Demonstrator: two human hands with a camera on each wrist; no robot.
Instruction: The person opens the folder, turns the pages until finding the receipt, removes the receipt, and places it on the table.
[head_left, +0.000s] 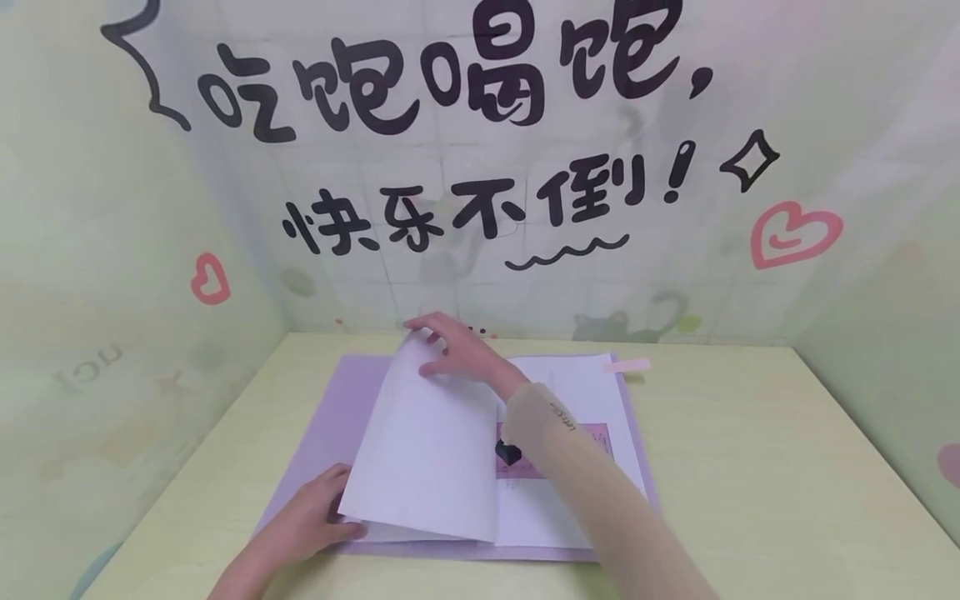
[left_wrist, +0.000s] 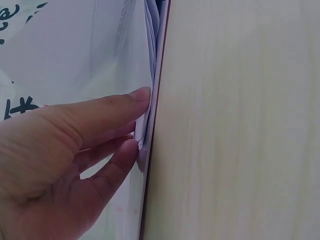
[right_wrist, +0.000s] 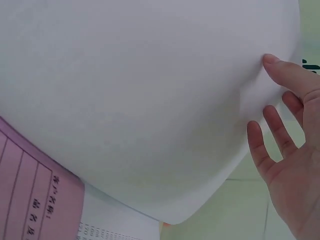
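A large purple-covered book [head_left: 639, 450] of white pages lies spread on the table. One white page [head_left: 427, 450] stands partly lifted and curves over the left side. At this page's top edge, my right hand [head_left: 461, 348] has its fingers spread and loosely straight. The right wrist view shows its fingertips against the broad white sheet [right_wrist: 130, 90]. My left hand [head_left: 311, 512] is at the lower left corner; in its wrist view, the left hand [left_wrist: 65, 150] pinches the edge of the stacked pages [left_wrist: 151, 45] between thumb and fingers.
On the right page lies a pink printed slip [head_left: 596, 442], partly hidden by the right sleeve [head_left: 592, 483]. A pale pink tab [head_left: 628, 365] juts out past the upper right page edge. Behind the pale wooden table [head_left: 750, 458] rises a wall covering [head_left: 450, 283] with black lettering.
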